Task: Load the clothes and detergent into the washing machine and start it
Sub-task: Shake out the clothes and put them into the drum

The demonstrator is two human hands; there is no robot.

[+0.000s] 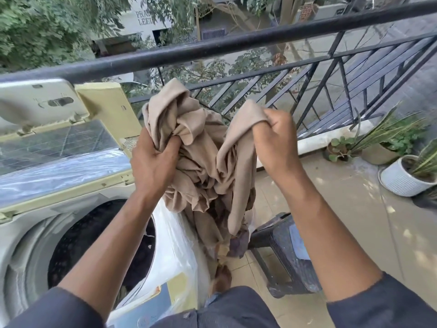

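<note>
Beside one washer (78, 235), two hands (153, 159) (275, 143) grip one beige cloth (203, 166).

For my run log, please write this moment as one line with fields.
stage: loading clothes | left hand: grips beige cloth | right hand: grips same cloth | washer drum: lid open, dark items inside | cloth: right of drum, not in

Lettering on a far wall, little else legible

On the pale building wall (151, 17) beyond the railing, toward twelve o'clock and a little left of centre, two lines of dark capitals are partly cut off by hanging leaves: the upper reads "PRA", the lower "LEE", and the rest of each word is hidden. A small printed label (129, 143) on the washing machine lid's edge, at about nine o'clock from the left hand (153, 159), is too small to read.
</note>
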